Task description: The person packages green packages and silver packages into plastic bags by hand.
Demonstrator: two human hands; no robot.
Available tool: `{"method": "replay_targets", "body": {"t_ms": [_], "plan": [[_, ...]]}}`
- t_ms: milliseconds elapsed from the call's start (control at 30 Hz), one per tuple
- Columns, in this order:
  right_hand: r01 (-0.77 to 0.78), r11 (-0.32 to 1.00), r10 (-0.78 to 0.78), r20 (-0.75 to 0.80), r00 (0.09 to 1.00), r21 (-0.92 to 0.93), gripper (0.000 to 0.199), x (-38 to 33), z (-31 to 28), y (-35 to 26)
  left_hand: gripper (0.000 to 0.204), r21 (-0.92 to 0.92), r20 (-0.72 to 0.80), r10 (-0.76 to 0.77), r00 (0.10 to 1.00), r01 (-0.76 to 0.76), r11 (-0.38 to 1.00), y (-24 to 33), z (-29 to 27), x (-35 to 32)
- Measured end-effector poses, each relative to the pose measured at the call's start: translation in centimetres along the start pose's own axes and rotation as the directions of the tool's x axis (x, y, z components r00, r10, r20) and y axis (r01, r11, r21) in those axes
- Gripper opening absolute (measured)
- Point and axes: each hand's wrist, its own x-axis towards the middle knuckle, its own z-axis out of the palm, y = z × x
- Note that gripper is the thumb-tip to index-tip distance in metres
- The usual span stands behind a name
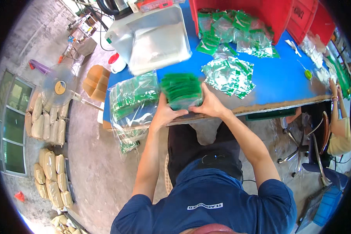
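Between my two hands, over the near edge of the blue table, stands a thick stack of green plastic packets [181, 90]. My left hand [165, 111] presses its left side, and my right hand [208, 102] holds the right side; the thumbs nearly meet in front. Beside my left hand lies a large clear bag [132, 97] with rows of green packets inside, its lower end hanging over the table edge. To the right of the stack, loose green-and-clear packets [230, 74] are spread in a shiny pile.
A red bin [279, 19] lies open toward me with many packets spilling out. Behind the stack sits a tray of clear bags [160, 43]. A white tub with red lid [116, 62], a fan [59, 86] and a cardboard box [96, 82] are at left. A co-worker's arms [336, 101] show at right.
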Motion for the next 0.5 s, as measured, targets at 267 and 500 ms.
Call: {"method": "replay_targets", "body": {"t_ms": [267,500], "plan": [[0.068,0.997,-0.068,0.010,0.998,-0.024,0.096,0.3,0.2,0.2,0.137,-0.430,-0.033,0.074,0.997,-0.081,0.899,-0.7,1.7,0.6],[0.067,0.997,-0.068,-0.019,0.998,-0.035,0.088,0.6,-0.1,-0.3,0.121,-0.580,-0.021,0.000,1.000,-0.012,0.814,0.2,2.2,1.6]]}}
